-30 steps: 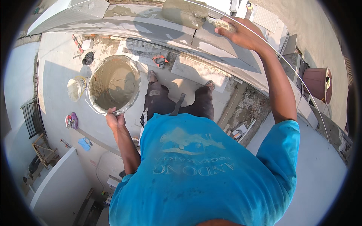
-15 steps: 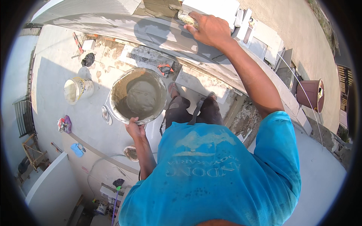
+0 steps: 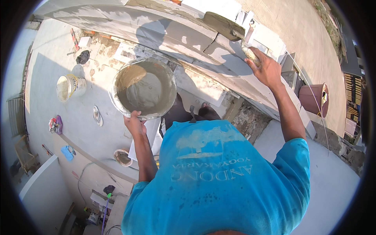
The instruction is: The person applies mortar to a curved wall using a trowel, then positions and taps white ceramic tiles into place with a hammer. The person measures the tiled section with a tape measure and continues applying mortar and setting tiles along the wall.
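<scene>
My left hand [image 3: 134, 124] grips the near edge of a metal-coloured bucket [image 3: 169, 78], which holds wet grey mortar [image 3: 143, 92]. At upper right, my right hand [image 3: 266, 70] is closed round the pale, mortar-smeared handle of a trowel [image 3: 251, 54]. The trowel's mortar-covered blade [image 3: 222, 25] is on or just over the top of a long grey wall ledge [image 3: 186, 41], which has patches of grey mortar along it.
On the pale floor below are a white bucket [image 3: 71, 88], a sandal [image 3: 98, 115], a small container [image 3: 123, 157] and black cloth [image 3: 82, 57]. A maroon bucket [image 3: 311, 100] and hanging cable stand out at right. A white partition wall [image 3: 45, 192] is at lower left.
The mortar bucket in my left hand shifted rightward from its earlier position. My right hand with the trowel first moved leftward along the ledge, then rightward and down to where it is now.
</scene>
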`<action>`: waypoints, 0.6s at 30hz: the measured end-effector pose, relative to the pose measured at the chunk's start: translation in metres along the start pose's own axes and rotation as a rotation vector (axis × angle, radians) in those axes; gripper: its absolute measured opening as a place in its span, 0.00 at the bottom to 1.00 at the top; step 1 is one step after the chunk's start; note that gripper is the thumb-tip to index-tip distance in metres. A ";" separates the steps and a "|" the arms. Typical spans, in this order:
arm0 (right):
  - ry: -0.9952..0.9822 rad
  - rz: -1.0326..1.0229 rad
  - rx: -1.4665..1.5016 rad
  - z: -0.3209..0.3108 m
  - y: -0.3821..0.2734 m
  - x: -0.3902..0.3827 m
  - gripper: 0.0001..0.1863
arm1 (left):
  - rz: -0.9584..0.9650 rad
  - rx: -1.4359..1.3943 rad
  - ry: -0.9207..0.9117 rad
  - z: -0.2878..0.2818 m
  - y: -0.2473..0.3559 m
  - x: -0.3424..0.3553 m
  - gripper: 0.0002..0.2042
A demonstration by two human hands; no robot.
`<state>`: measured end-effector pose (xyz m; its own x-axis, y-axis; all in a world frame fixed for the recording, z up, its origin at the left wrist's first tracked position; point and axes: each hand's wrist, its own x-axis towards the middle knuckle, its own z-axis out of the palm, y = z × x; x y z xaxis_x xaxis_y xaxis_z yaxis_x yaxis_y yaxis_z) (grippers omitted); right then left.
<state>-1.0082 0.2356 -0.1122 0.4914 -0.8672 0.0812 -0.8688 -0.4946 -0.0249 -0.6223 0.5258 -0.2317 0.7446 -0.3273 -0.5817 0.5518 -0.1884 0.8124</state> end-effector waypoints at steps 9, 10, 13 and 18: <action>0.031 -0.103 0.267 -0.019 0.025 -0.088 0.23 | 0.131 -0.003 -0.186 0.059 -0.069 -0.110 0.24; -0.056 -0.136 0.275 -0.017 0.017 -0.106 0.22 | 0.131 -0.025 -0.194 0.068 -0.079 -0.124 0.24; -0.320 -0.170 0.165 0.006 -0.020 -0.139 0.25 | 0.162 -0.034 -0.275 0.099 -0.094 -0.167 0.25; -0.430 -0.059 0.567 0.080 -0.022 -0.185 0.24 | 0.186 -0.032 -0.216 0.129 -0.103 -0.223 0.27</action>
<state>-1.0754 0.4019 -0.2064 0.6185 -0.7267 -0.2990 -0.7318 -0.3941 -0.5560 -0.8937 0.4989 -0.1807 0.7389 -0.5437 -0.3979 0.4275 -0.0781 0.9006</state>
